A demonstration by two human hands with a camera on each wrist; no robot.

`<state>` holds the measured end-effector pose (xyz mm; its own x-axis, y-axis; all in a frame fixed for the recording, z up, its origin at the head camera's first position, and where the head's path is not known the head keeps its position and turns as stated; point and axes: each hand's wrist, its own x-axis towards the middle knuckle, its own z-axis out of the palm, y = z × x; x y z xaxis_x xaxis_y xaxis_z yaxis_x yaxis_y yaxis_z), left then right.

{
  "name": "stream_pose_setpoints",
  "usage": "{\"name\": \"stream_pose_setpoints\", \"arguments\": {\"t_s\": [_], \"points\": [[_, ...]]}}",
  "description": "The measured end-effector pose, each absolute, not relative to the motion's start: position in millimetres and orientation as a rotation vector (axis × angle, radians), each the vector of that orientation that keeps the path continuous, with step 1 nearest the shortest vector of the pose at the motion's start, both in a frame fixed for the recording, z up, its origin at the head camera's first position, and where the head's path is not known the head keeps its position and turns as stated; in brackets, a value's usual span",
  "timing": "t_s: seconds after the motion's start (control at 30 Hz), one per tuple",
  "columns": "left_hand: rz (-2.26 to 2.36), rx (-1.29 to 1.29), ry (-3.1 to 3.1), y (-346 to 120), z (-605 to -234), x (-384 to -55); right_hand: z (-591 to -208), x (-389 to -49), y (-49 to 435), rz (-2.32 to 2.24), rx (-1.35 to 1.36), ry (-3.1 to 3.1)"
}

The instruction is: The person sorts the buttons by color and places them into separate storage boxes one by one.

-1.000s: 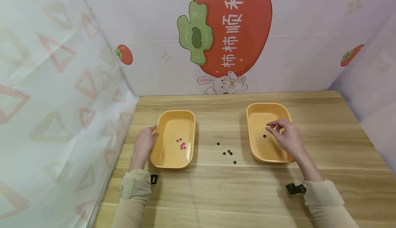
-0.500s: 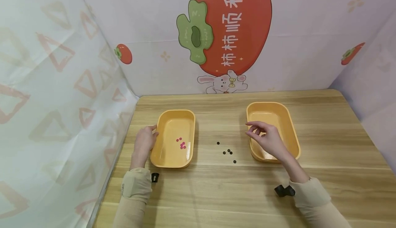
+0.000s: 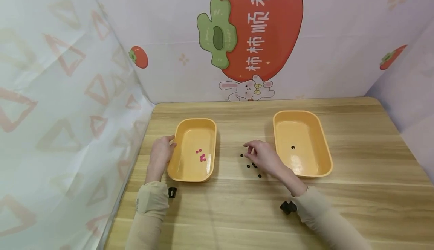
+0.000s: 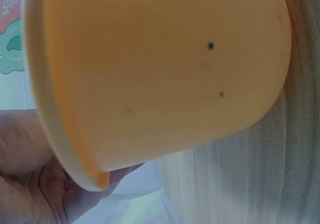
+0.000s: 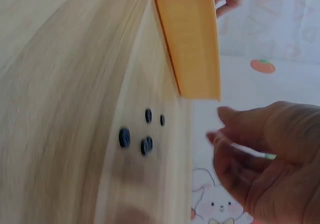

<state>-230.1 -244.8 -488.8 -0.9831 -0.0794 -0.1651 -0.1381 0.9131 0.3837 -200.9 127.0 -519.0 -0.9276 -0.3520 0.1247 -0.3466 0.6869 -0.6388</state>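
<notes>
My left hand [image 3: 161,154] grips the left rim of an orange-yellow plastic tray [image 3: 191,131]; in the left wrist view the tray's outer wall [image 4: 160,73] fills most of the picture. Inside that tray lie several small pink buttons [image 3: 202,157]. Over the table between the two trays is my right hand [image 3: 266,157], thumb and forefinger slightly apart with nothing seen between them. Several small black buttons [image 3: 259,176] lie on the wood just below it, standing out as thick dark discs [image 5: 124,137] in the right wrist view. One black button [image 3: 293,147] rests inside the right tray [image 3: 315,157].
A wooden table [image 3: 230,212] carries both trays, the right one standing near the back. Printed cloth walls [image 3: 169,76] rise behind and at the sides. A small black device [image 3: 288,207] sits at the right wrist, and another [image 3: 172,192] at the left.
My right hand has moved left from over the right tray to the loose black buttons, uncovering the button in that tray. The left hand keeps its place on the left tray.
</notes>
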Motion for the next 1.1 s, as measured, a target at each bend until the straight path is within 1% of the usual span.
{"name": "stream_pose_setpoints", "arguments": {"t_s": [0.2, 0.4, 0.6, 0.77, 0.87, 1.1], "points": [[0.620, -0.195, 2.910, -242, -489, -231, -543, -204, 112, -0.924, -0.509, 2.927], [0.637, -0.193, 2.914, -242, -487, -233, -563, -212, 109, -1.082, -0.436, 2.870], [0.641, -0.202, 2.902, -244, -487, -233, -575, -215, 111, -1.232, -0.540, 2.825], [0.649, -0.213, 2.895, -244, -488, -233, -579, -214, 114, -1.295, -0.546, 2.836], [0.646, -0.218, 2.899, -244, -489, -233, -580, -213, 114, -1.286, -0.538, 2.861], [0.632, -0.205, 2.926, -245, -491, -232, -585, -208, 112, -1.185, -0.621, 2.950]]}}
